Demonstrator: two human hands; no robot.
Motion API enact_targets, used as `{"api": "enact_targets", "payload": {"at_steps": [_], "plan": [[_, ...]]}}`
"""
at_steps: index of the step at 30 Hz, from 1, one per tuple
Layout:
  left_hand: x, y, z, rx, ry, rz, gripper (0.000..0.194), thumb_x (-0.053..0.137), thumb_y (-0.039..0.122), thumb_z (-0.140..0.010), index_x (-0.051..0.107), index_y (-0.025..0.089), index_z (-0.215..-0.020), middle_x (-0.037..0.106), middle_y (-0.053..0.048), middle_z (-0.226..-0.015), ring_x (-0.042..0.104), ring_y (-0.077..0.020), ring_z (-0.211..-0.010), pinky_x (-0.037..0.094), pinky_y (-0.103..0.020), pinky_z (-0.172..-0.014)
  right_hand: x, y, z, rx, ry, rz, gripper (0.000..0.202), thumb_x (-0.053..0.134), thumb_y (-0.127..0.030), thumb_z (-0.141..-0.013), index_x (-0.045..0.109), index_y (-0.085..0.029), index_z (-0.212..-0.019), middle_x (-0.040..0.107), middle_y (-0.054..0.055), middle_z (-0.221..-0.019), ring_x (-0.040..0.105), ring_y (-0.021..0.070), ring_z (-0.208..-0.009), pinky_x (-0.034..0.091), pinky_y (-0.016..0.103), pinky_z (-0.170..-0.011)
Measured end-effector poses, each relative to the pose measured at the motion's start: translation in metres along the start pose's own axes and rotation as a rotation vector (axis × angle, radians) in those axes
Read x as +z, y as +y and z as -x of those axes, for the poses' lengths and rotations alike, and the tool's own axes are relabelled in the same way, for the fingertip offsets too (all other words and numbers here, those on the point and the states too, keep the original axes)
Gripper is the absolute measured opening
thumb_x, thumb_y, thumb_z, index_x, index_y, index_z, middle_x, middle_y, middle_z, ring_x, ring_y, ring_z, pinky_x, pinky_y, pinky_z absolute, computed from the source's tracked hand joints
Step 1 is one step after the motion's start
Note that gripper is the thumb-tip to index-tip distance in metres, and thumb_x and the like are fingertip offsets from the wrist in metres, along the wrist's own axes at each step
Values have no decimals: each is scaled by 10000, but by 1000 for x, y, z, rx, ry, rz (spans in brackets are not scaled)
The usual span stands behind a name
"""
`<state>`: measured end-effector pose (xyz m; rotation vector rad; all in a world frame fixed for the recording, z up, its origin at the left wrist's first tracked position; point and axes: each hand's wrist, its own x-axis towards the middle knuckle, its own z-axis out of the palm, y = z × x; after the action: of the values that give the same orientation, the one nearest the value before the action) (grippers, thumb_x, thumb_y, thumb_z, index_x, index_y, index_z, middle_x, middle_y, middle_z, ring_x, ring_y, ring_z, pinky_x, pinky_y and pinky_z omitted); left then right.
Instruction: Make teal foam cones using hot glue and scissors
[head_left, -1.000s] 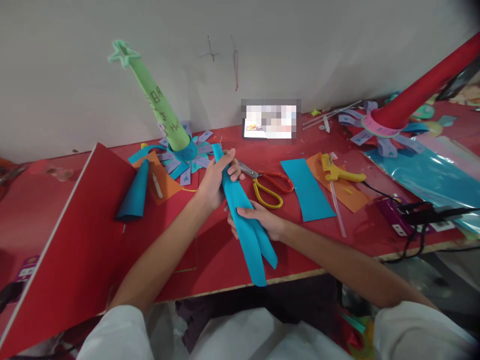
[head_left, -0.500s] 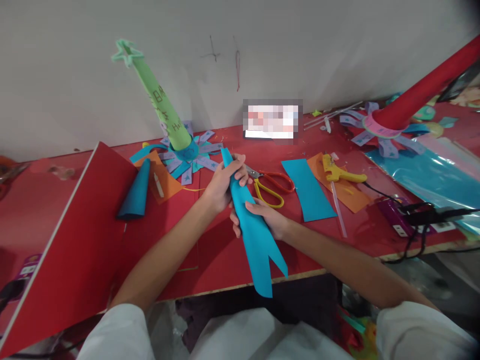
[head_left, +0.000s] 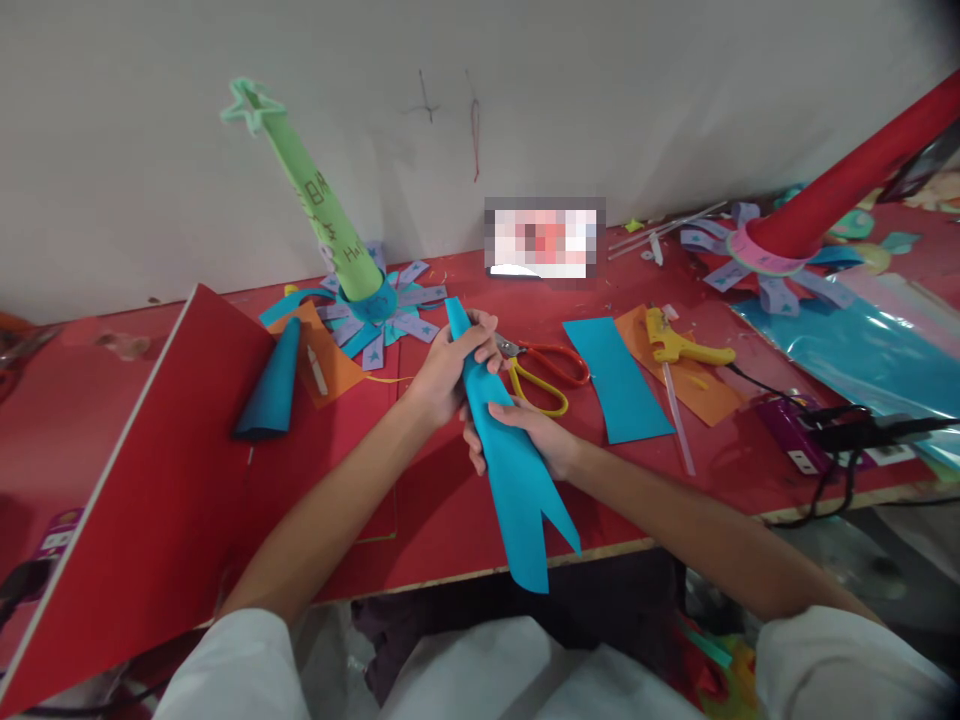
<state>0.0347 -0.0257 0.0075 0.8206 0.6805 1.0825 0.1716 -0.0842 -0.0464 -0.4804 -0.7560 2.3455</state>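
A sheet of blue paper (head_left: 514, 480), rolled into a long narrow cone, is held in front of me above the table edge. Its narrow end points away, and its wide end splits into two points towards me. My left hand (head_left: 457, 365) is wrapped round the narrow part, fingers over the top. Lower down, my right hand (head_left: 529, 430) grips the roll, thumb on top and fingers underneath. Just beyond my hands lie scissors (head_left: 544, 375) with one red and one yellow handle. A flat blue paper piece (head_left: 619, 385) rests to their right.
On the left a red board (head_left: 142, 500) stands tilted beside a finished blue cone (head_left: 274, 385). Behind it rises a green paper tower (head_left: 322, 200). Rightward are a yellow glue gun (head_left: 686, 345), a purple power strip (head_left: 795, 435) with cables, and a red paper tower (head_left: 855, 170).
Both hands keep the same grip on the blue paper. The wide end has shifted very slightly to the right.
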Motion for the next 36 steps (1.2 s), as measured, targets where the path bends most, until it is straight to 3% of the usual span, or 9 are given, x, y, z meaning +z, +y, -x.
{"api": "enact_targets", "payload": {"at_steps": [12, 20, 23, 26, 30, 33, 36], "plan": [[1, -3, -1, -19, 134, -4, 388, 878, 294, -827, 498, 215, -829, 440, 113, -543, 498, -67, -488, 537, -240, -627, 0, -1, 1, 15, 127, 91, 489, 911, -547, -782, 665, -146, -917, 755, 54, -788, 763, 195, -670, 612, 293, -641], [4, -3, 2, -43, 137, -44, 399, 902, 308, -812, 516, 210, -831, 463, 111, -526, 520, -71, -478, 534, -236, -598, 3, -3, 0, -27, 149, 163, 532, 948, -545, -735, 671, -160, -976, 768, 43, -838, 768, 201, -695, 635, 321, -661], [5, -4, 2, -33, 162, -68, 403, 904, 299, -811, 512, 206, -803, 481, 98, -523, 548, -78, -471, 486, -217, -530, 4, -1, -1, -24, 220, 210, 555, 962, -544, -707, 670, -176, -1003, 754, 21, -807, 747, 192, -676, 625, 321, -640], [3, -8, 1, -17, 197, -91, 414, 907, 311, -814, 508, 203, -778, 460, 99, -515, 541, -72, -453, 470, -209, -499, 6, 2, -2, -63, 313, 292, 528, 948, -482, -746, 680, -206, -1107, 741, -3, -826, 718, 171, -707, 604, 300, -647], [2, -12, 0, 4, 213, -136, 423, 890, 332, -841, 493, 206, -764, 440, 98, -518, 530, -68, -449, 463, -207, -488, 9, 3, -2, -159, 344, 367, 459, 912, -377, -806, 680, -232, -1174, 736, -14, -890, 693, 156, -760, 587, 280, -670], [4, -12, 1, -5, 223, -168, 448, 877, 442, -858, 499, 211, -788, 445, 88, -538, 548, -81, -478, 471, -211, -501, 11, 3, -1, -153, 345, 323, 500, 907, -381, -810, 655, -245, -1221, 750, -5, -929, 710, 169, -768, 601, 294, -665], [7, -9, 3, -52, 227, -128, 530, 744, 706, -886, 539, 219, -855, 467, 61, -571, 592, -120, -536, 494, -237, -518, 11, 4, 0, -97, 357, 228, 532, 905, -433, -801, 631, -247, -1217, 750, -3, -871, 723, 182, -690, 611, 312, -618]]}}
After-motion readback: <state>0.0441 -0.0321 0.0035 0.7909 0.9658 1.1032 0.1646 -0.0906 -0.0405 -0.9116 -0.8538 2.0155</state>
